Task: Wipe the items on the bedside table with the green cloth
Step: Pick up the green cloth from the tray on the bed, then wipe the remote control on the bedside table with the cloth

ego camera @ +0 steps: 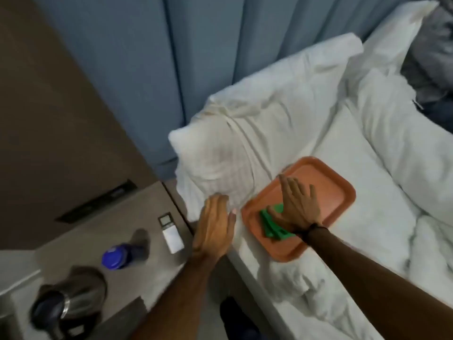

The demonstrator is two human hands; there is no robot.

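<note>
The bed (282, 123) carries an orange tray (326, 182), and beside it the table (137, 217) holds a kettle (68, 305), a blue-capped bottle (115, 256) and a white remote (172, 238). The right hand (297, 207) lies flat on the tray, fingers apart, pressing on the green cloth (272, 225), which rests folded at the tray's near corner. The left hand (213, 229) hovers open over the bed edge, holding nothing. The cloth looks soft, light and limp; pinching a folded edge should lift it easily.
</note>
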